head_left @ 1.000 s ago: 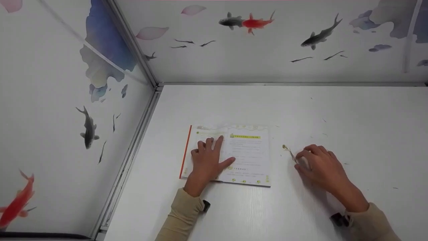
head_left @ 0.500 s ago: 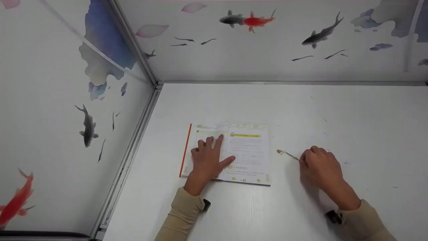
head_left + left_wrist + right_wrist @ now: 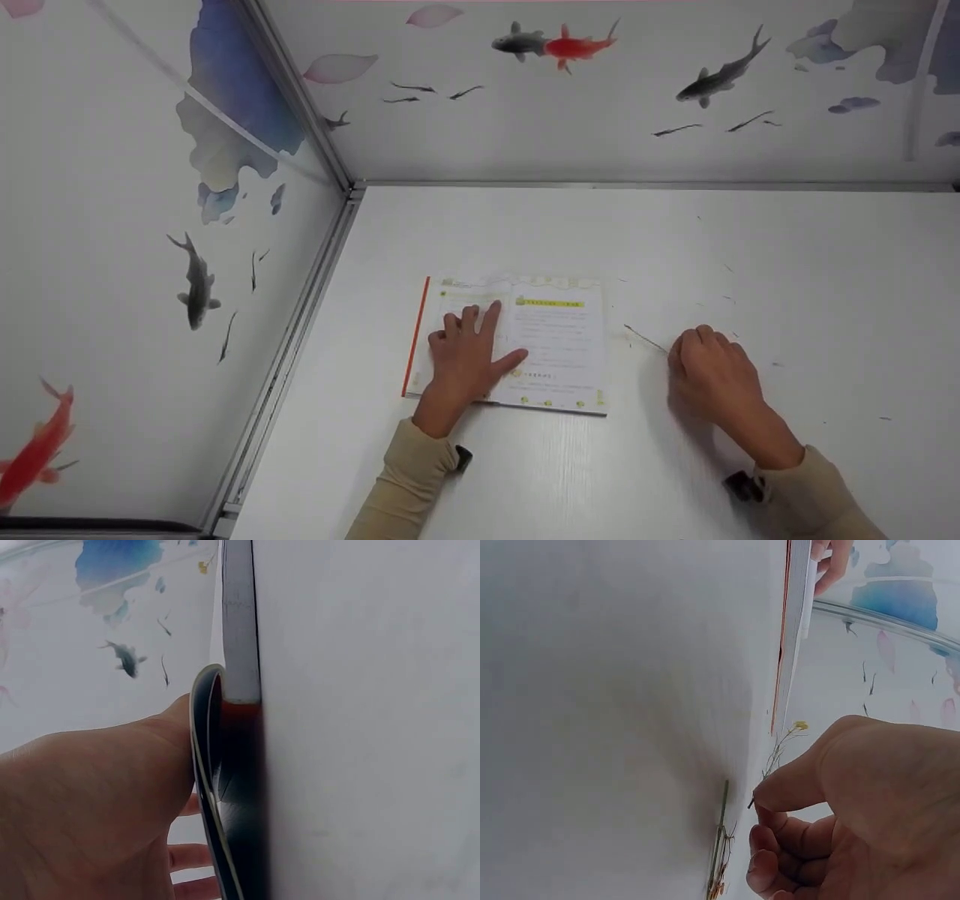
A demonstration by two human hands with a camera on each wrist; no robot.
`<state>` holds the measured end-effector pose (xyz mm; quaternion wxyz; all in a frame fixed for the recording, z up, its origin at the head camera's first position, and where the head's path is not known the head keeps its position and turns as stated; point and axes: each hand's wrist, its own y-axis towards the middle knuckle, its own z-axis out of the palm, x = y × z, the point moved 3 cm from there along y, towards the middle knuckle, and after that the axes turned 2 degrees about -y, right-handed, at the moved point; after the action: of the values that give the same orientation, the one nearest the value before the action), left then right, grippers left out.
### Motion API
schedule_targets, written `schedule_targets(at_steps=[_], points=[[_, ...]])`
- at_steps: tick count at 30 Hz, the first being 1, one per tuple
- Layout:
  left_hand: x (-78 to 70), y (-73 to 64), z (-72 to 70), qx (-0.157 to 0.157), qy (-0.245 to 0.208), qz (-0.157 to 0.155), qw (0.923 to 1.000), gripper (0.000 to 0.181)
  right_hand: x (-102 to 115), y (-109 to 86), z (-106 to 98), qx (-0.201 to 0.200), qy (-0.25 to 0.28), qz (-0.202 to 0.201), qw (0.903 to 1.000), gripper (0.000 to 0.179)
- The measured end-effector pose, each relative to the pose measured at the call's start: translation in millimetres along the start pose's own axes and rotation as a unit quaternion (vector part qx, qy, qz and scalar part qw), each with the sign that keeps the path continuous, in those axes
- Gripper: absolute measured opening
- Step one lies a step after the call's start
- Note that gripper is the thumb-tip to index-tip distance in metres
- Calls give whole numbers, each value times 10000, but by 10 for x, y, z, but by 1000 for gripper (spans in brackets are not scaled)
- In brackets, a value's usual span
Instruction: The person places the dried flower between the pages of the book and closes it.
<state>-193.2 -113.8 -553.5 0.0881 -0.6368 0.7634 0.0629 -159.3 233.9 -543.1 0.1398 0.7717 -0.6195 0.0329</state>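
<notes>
My left hand lies with spread fingers on the left page of an open book. In the left wrist view, the edge of the book's lower pages and cover curls up beside that hand. To the right of the book, my right hand pinches a thin flower sprig between thumb and index finger. The right wrist view shows the sprig's small yellow bloom and its cut stem end poking out below the thumb. A second green stem with dried brownish bits lies on the table under this hand.
Several tiny plant scraps are scattered over the white table. Printed panels with fish stand along the back and left edges, joined by a metal frame.
My right hand has shifted slightly left and its fingers have drawn closer together. The sprig has turned, tipping leftward and then slightly up, its bloom now hard to see from above. My left hand stays put.
</notes>
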Motion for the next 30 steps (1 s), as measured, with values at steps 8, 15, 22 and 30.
schedule_targets(at_steps=[8, 15, 22, 30], points=[[19, 19, 5, 181, -18, -74, 9998, 92, 158, 122, -3, 278, 462, 92, 9985, 10], [5, 14, 11, 116, -43, -39, 9999, 92, 306, 232, 44, 391, 734, 118, 9965, 17], [3, 14, 15, 132, 74, -46, 9999, 93, 434, 338, 105, 869, 1204, 343, 9883, 16], [8, 16, 2, 212, 17, -123, 9997, 93, 643, 456, 166, 1047, 1405, 225, 9843, 10]])
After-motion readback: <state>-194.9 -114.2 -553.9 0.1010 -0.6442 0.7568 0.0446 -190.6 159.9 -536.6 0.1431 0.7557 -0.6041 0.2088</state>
